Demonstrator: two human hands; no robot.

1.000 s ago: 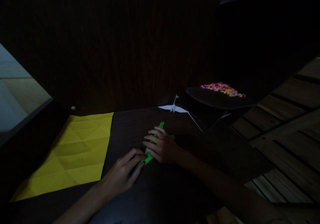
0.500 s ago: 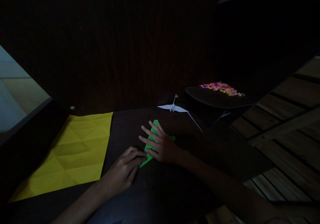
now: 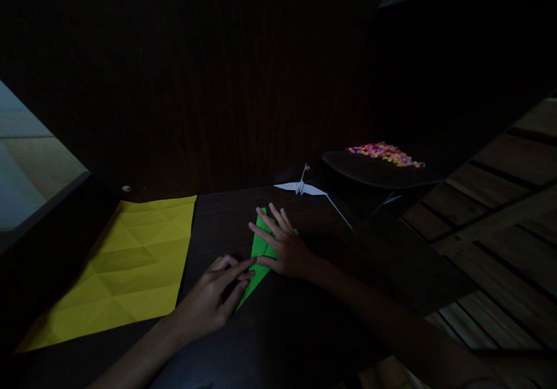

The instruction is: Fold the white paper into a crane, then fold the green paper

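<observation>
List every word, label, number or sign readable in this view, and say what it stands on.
None: no readable text shows on the green paper, the yellow sheet, the white paper crane or the dark table. The heap of small colourful pieces is too small to tell.

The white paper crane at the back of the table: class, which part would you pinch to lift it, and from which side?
Probably the white paper crane's raised middle, pinched from above with two fingers. Its wings spread flat and thin to both sides and its neck is a slim spike, so the upright centre looks sturdiest. Detail is small and dim.
</observation>
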